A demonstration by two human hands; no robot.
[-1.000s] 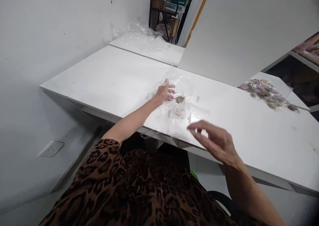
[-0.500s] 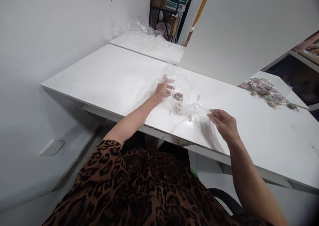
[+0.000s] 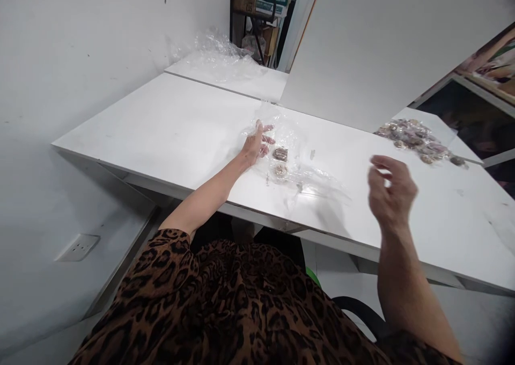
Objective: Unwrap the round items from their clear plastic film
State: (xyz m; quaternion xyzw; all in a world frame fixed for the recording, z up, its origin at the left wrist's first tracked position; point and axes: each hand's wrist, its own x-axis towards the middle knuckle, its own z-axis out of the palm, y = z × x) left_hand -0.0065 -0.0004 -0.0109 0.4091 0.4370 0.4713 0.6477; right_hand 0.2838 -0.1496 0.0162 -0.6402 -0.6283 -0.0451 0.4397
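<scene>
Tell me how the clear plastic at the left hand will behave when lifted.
The plastic is likely floppy: it lies creased and crumpled at the left hand. It is probably thin and light, since the table shows through it. Its glossy sheen suggests it may be slippery.

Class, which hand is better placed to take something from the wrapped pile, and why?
Probably the right hand: it is nearer the pile of wrapped pieces and seems to hold nothing. The left hand is farther away, at the clear plastic film.
</scene>
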